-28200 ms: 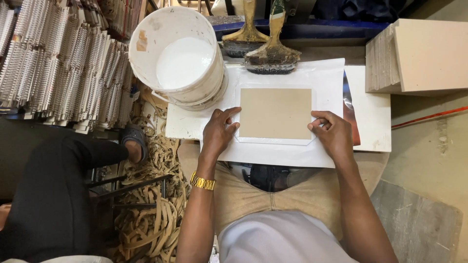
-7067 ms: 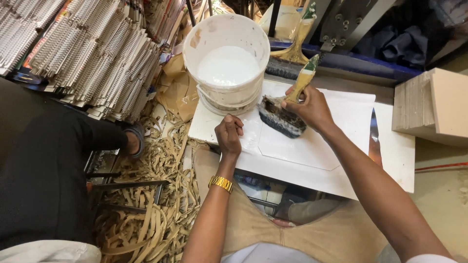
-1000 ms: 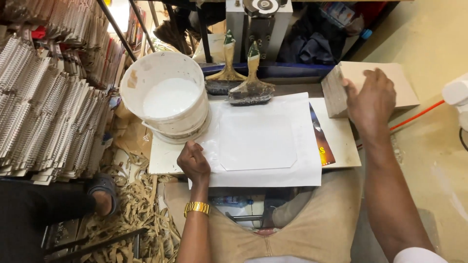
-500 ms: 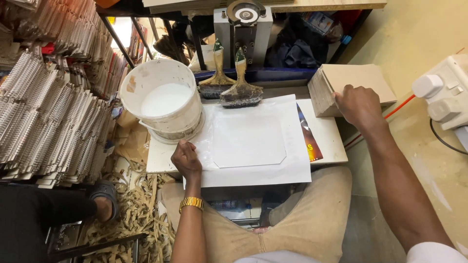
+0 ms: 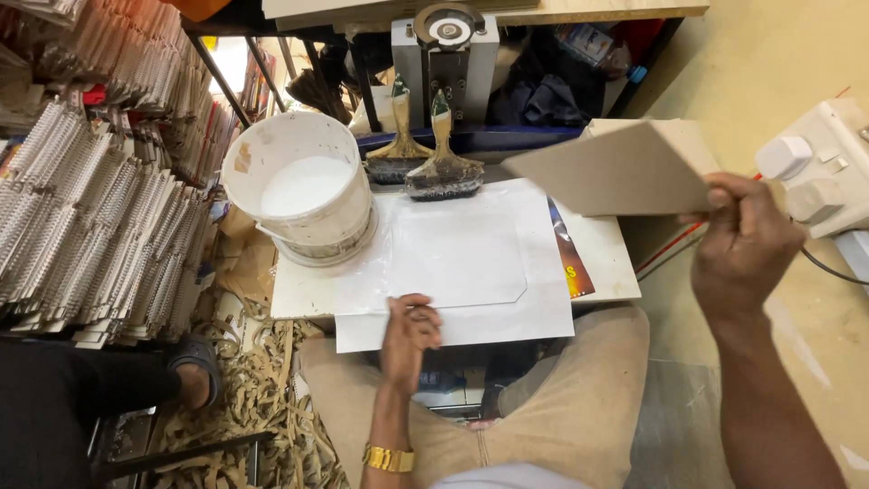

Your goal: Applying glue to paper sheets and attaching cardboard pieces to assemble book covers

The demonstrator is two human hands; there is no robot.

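Right hand (image 5: pixel 744 243) grips a grey-beige board (image 5: pixel 615 168) by its right edge, fingers clamped on it, lifted and tilted above the stack (image 5: pixel 674 129) at far right; the stack is mostly hidden behind it. Board: flat, rectangular, plain matte face. Left hand (image 5: pixel 409 333) rests on the near edge of the white sheet (image 5: pixel 457 263), fingers curled together, pressing it down; sheet looks glossy with clipped corners. A dark printed cover (image 5: pixel 568 263) with orange print is largely covered by the sheet. White bucket (image 5: pixel 301 188) of white liquid far left. Two brushes (image 5: pixel 433 165) stand beyond the sheet. Spiral-bound stacks (image 5: pixel 86 226) cut off at left.
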